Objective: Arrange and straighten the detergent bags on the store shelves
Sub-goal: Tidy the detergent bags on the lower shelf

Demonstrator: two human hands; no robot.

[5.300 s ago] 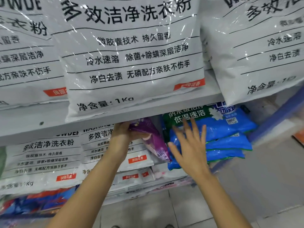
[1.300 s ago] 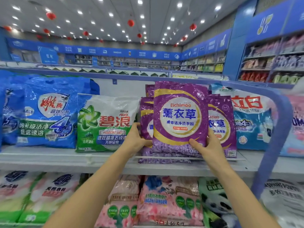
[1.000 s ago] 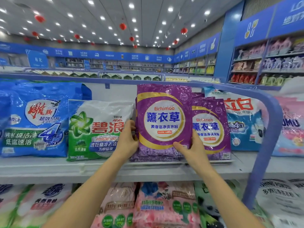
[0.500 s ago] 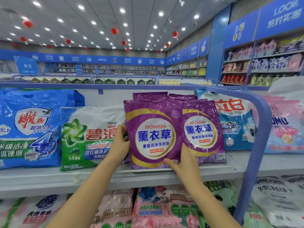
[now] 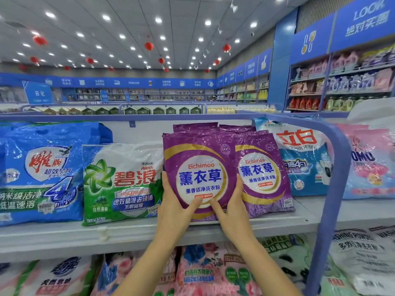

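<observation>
A purple Eichimoo lavender detergent bag stands upright on the top grey shelf, in front of other purple bags. My left hand grips its lower left edge, thumb on the front. My right hand grips its lower right edge, thumb also on the front. A second purple bag stands just to the right, partly overlapped by the held one. The bag's bottom edge is hidden behind my hands.
A green Ariel bag and a blue bag stand to the left. A blue-white bag and pink bag stand right, past a blue shelf frame. Pink bags fill the shelf below.
The purple bag came up from a lower shelf and has moved left and down onto the top shelf in front of the purple stack. Both hands slid toward its lower front.
</observation>
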